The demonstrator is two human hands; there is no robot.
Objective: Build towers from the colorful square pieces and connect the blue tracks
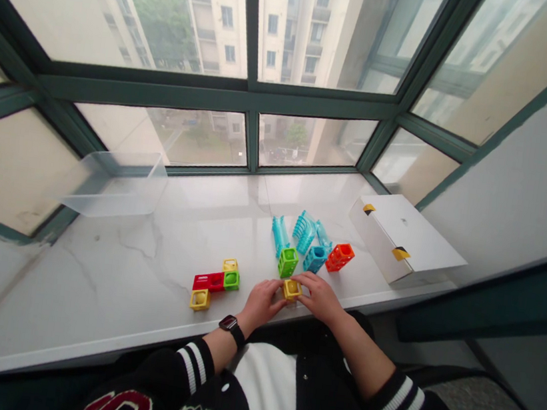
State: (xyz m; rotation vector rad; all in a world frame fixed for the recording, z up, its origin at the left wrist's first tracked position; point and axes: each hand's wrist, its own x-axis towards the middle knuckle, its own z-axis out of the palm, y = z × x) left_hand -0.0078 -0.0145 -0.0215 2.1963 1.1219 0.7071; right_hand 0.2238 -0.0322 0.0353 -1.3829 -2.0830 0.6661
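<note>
My left hand and my right hand meet at the near edge of the marble sill, both pinched on a small yellow cube block held between them. Just beyond it stand a green cube, a teal cube and an orange cube, with turquoise curved track pieces behind them. To the left lies a joined cluster of red, green and yellow blocks.
A clear plastic tub sits at the back left of the sill. A white box with yellow tape lies at the right. Windows with dark green frames close off the back and both sides.
</note>
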